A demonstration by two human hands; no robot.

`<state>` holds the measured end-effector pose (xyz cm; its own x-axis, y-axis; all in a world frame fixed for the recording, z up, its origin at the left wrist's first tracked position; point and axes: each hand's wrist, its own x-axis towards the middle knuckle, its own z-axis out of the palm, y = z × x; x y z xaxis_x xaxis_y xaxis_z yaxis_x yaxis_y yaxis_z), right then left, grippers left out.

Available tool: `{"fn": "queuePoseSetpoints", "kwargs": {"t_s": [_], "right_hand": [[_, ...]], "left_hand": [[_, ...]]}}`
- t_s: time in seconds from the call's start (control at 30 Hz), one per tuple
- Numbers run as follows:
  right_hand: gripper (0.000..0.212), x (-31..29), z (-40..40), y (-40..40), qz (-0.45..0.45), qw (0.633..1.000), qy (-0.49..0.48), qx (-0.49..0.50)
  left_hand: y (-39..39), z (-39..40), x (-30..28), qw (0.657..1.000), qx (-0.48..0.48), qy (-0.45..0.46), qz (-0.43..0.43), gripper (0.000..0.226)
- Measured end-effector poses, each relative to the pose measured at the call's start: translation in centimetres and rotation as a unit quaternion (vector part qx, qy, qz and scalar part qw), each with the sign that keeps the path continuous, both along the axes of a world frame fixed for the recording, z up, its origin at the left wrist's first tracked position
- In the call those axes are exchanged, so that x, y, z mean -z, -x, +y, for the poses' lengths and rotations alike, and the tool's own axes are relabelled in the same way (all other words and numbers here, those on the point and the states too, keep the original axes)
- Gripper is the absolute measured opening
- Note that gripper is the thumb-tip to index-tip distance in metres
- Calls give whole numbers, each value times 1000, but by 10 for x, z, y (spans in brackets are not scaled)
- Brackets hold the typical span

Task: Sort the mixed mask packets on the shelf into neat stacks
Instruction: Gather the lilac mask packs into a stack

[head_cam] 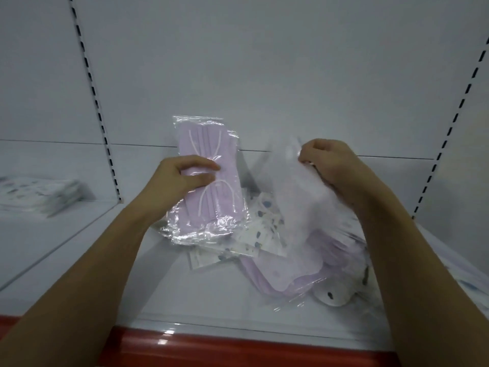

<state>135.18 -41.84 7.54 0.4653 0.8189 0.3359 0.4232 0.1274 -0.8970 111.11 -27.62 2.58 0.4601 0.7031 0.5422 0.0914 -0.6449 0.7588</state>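
Note:
My left hand (182, 176) grips a clear packet of lilac masks (211, 207), held upright above the shelf, thumb across its front. A second packet (296, 207), pale and blurred by motion, is pinched at its top edge by my right hand (330, 165). Under both lies a loose heap on the white shelf (206, 295): more lilac packets (317, 266) and white packets with coloured speckles (260, 231).
A stack of speckled packets (39, 193) sits in the bay to the left, beyond the slotted upright (105, 144). Another slotted upright (444, 141) bounds the right side. A red strip (238, 348) runs along the shelf's front edge. More packets show at the far right (476, 282).

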Motion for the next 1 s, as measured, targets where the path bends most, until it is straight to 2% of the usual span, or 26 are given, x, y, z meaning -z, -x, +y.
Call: {"fn": "queuePoseSetpoints", "kwargs": {"t_s": [0.1, 0.17, 0.23, 0.3, 0.4, 0.43, 0.5, 0.53, 0.6, 0.63, 0.67, 0.73, 0.8, 0.9, 1.0], "right_hand": [[9, 9, 15, 33, 24, 996, -59, -59], [12, 22, 24, 58, 15, 990, -46, -134], [15, 36, 28, 73, -28, 979, -9, -202], [24, 41, 30, 75, -34, 969, -5, -244], [23, 31, 29, 64, 108, 968, -95, -206], [20, 27, 29, 57, 117, 973, -132, -151], [15, 27, 32, 41, 24, 991, -131, -21], [30, 30, 32, 37, -17, 996, -91, -5], [61, 35, 33, 37, -3, 998, -6, -70], [69, 38, 32, 42, 17, 994, 16, -109], [73, 39, 29, 49, 37, 989, 16, -145], [73, 39, 26, 60, 75, 977, -14, -198], [76, 33, 20, 72, 91, 968, -49, -227], [77, 25, 5, 85, 67, 962, -83, -250], [67, 27, -13, 98, 37, 957, -54, -284]], "left_hand": [[-11, -10, 1, 999, 24, 36, 9, 16], [-19, -14, 2, 993, 85, 82, 2, 34], [-22, -15, 5, 992, 82, 98, 0, 53], [-21, -16, 7, 993, 71, 96, 10, 52], [-18, -13, 4, 988, 74, 133, -33, 17], [-16, -12, 2, 986, 63, 146, -54, 8], [-11, -9, -1, 986, 39, 146, -76, 4], [-10, -9, 0, 986, 30, 140, -80, 3], [-11, -17, -1, 989, 0, 121, -80, 4], [-12, -23, -2, 992, -9, 102, -77, 9], [-14, -29, -4, 994, -1, 71, -81, 25], [-12, -42, -8, 994, 44, 4, -99, 75], [-3, -59, -15, 990, 72, -17, -124, 106], [15, -81, -21, 987, 57, -34, -143, 114], [31, -93, -14, 985, 36, -2, -168, 95]]}}
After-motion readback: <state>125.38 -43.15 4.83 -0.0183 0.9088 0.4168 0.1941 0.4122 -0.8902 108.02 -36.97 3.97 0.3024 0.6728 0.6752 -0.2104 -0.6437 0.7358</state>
